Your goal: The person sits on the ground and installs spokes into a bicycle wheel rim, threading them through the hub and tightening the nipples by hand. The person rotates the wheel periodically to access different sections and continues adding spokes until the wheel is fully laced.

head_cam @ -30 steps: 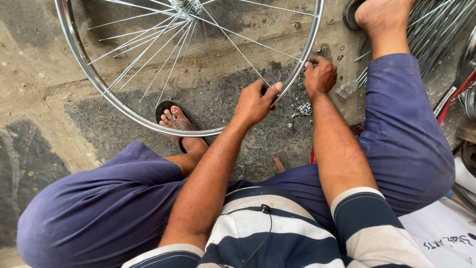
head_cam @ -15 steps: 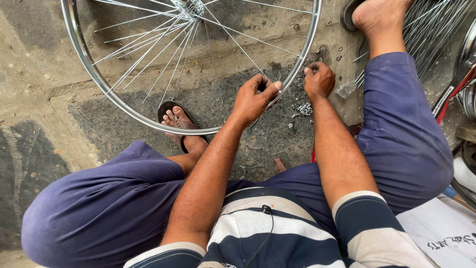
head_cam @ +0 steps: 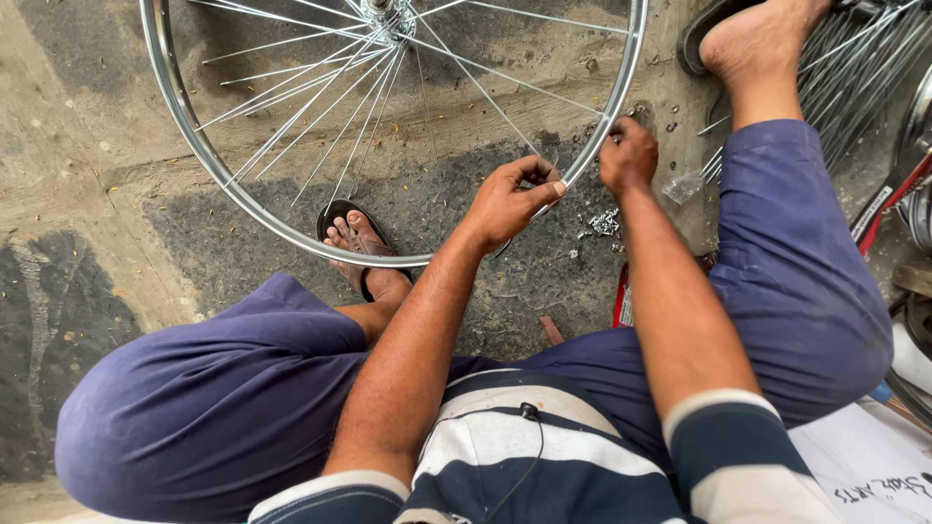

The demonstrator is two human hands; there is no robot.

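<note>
- L hand: fingers pinched on wheel rim near spoke.
- R hand: closed on same rim, just beside L.
- Rim stands on concrete floor betw. knees, sandalled foot under its lower edge.
- Small metal bits on floor below hands.

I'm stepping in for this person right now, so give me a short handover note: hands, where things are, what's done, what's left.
Left hand: pinching a spoke at the bicycle wheel rim.
Right hand: fingers closed at the rim's outer side; what it holds is hidden.
Wheel lies on the concrete floor, hub at top.
Small metal parts are piled below the hands.
Done: many spokes fitted.
Left: wide gaps in the near right part.
</note>
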